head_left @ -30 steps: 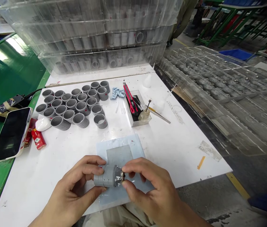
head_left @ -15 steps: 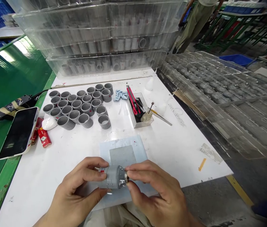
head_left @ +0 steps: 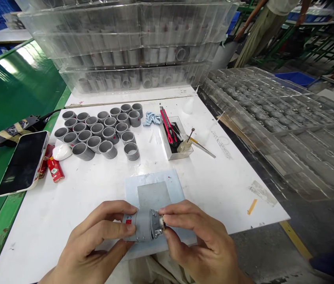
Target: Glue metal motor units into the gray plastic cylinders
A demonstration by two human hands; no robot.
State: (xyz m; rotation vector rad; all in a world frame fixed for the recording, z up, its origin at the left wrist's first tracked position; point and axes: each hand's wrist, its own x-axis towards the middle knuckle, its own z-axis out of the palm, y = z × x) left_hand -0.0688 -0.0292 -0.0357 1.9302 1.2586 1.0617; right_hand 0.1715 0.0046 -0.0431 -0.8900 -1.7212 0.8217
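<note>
My left hand [head_left: 96, 244] is wrapped round a grey cylindrical housing [head_left: 142, 225] with a small red mark, held on its side just above a pale blue mat [head_left: 155, 189]. My right hand [head_left: 198, 242] pinches a small metal part [head_left: 161, 222] at the housing's right end, thumb and forefinger pressed together on it. Both hands sit near the front edge of the white table [head_left: 228, 185].
Several grey sleeves [head_left: 101, 132] stand at the back left. A clear box [head_left: 175, 140] holds a red utility knife [head_left: 167, 126]. A phone [head_left: 21, 161], a red tube and a white oval object lie at the left. Stacked clear trays [head_left: 125, 43] rise behind; a person stands far right.
The housing has turned slightly in my hands and its red mark now faces up. The view has shifted a little; my fingers stay on the same parts.
</note>
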